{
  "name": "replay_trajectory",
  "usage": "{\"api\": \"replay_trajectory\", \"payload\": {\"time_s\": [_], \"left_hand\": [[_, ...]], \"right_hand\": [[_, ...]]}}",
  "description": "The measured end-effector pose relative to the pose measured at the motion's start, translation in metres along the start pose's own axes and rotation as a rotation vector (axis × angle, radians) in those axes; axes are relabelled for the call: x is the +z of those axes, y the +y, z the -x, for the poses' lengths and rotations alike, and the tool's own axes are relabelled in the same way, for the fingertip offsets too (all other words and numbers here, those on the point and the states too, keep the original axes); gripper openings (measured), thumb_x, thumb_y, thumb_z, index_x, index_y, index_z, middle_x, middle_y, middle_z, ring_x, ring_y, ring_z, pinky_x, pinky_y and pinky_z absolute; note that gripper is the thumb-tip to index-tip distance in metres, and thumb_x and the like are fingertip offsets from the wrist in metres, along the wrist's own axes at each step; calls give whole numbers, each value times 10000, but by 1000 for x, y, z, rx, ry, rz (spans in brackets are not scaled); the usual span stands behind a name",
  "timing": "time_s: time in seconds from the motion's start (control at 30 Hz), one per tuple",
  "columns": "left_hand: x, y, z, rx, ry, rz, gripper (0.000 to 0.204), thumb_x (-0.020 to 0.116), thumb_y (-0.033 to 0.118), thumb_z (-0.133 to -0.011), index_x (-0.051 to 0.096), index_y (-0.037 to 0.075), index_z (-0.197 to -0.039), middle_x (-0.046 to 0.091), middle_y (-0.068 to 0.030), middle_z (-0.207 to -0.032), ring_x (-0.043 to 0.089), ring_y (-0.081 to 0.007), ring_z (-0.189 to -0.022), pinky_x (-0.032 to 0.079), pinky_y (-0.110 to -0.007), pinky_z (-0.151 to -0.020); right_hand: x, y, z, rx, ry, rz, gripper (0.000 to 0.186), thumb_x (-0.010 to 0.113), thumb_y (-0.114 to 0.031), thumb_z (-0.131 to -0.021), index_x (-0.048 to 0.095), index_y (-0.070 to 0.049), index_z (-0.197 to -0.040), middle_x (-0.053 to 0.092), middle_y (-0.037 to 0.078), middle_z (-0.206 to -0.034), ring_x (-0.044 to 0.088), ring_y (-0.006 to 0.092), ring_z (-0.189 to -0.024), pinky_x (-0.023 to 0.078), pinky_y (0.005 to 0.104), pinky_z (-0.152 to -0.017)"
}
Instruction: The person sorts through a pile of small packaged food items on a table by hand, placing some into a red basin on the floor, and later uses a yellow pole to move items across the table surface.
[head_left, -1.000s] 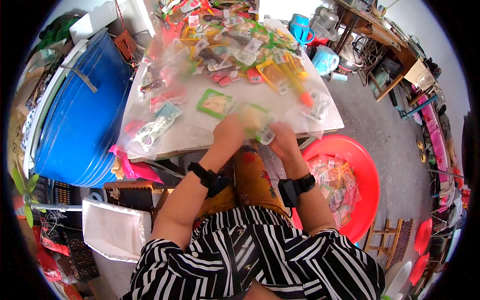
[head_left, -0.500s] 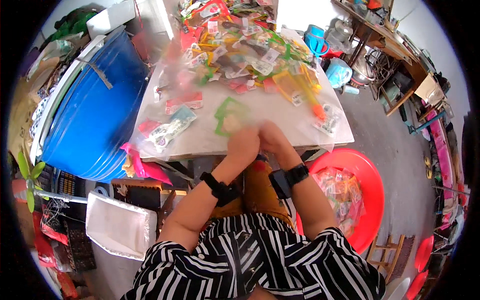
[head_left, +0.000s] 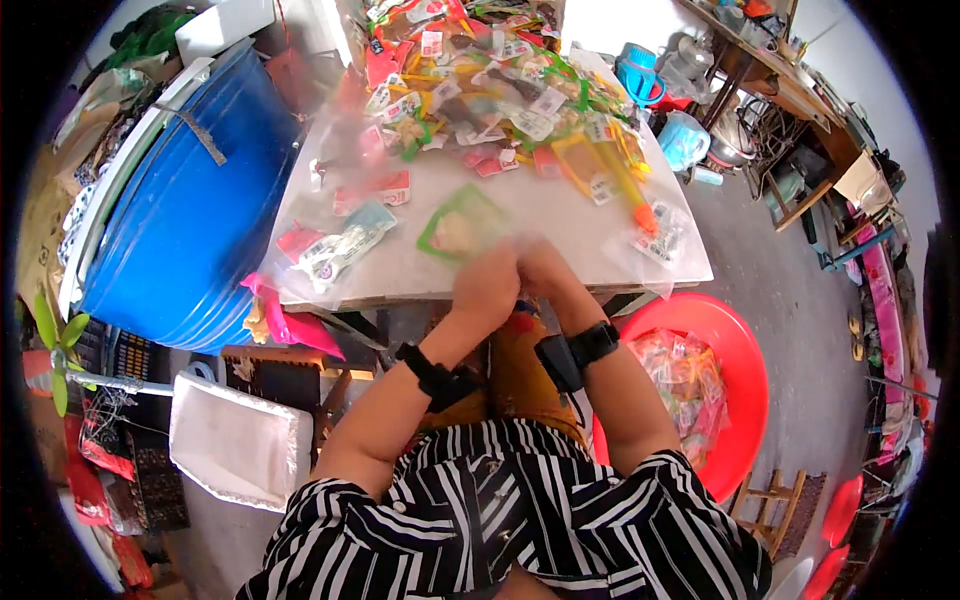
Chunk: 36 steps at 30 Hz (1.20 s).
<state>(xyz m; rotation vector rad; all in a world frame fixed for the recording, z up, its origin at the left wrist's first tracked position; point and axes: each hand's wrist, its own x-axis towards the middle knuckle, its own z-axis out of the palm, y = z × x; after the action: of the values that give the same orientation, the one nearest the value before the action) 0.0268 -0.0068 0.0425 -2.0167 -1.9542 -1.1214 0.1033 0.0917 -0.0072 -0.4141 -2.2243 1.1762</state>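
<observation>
My left hand (head_left: 487,290) and my right hand (head_left: 540,268) are pressed together at the near edge of a white table (head_left: 560,215). Both hold a clear plastic bag with a green-edged snack packet (head_left: 458,228) inside, lying on the table just beyond my fingers. Each wrist wears a black band. A heap of small colourful snack packets (head_left: 480,90) covers the far half of the table. A long packet with a green and white label (head_left: 345,245) lies to the left of my hands.
A big blue drum (head_left: 185,215) stands left of the table. A red basin (head_left: 745,385) with filled clear bags sits on the floor at my right. A white box (head_left: 235,440) is at lower left, and a blue jug (head_left: 640,75) beyond the table.
My hands have come back toward me to the table's near edge, staying together. The green-edged packet now lies right in front of my fingers.
</observation>
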Motion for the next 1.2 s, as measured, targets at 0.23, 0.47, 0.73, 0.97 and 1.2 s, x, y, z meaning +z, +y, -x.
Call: {"api": "replay_trajectory", "payload": {"time_s": [0.23,0.47,0.73,0.97,1.2], "left_hand": [[-19,-4,15,171,16,91,301,510,105,-586,436,47,-872,431,-106,-751,423,-266,-716,339,-339,-622],[-21,-19,14,277,-5,-24,231,511,85,-552,456,41,-772,417,-111,-786,414,-267,-749,331,-338,-653],[-22,-25,-2,321,70,0,101,450,43,-592,426,12,-685,444,-128,-678,429,-299,-659,357,-357,-581],[-21,-29,4,235,-33,74,105,440,41,-601,417,10,-699,460,-134,-743,429,-297,-680,363,-349,-594],[-14,-48,20,159,240,27,282,490,160,-641,421,-19,-848,445,-187,-843,401,-341,-803,314,-388,-711]], "right_hand": [[-3,-21,10,49,-2,-183,125,511,-53,-535,468,-36,-652,469,79,-577,439,204,-473,354,256,-429],[-11,-54,23,639,89,-376,92,398,-88,-643,438,-10,-668,423,42,-535,423,112,-449,349,214,-388],[-25,-53,28,599,275,-20,197,464,-130,-633,449,3,-777,479,108,-739,477,190,-660,388,275,-555],[-10,-68,5,-151,237,1092,158,496,-146,-583,491,-99,-733,429,96,-894,394,212,-876,276,397,-741],[-28,-67,-44,76,17,1033,84,438,-103,-613,507,-105,-661,500,58,-629,488,201,-702,341,363,-649]]}}
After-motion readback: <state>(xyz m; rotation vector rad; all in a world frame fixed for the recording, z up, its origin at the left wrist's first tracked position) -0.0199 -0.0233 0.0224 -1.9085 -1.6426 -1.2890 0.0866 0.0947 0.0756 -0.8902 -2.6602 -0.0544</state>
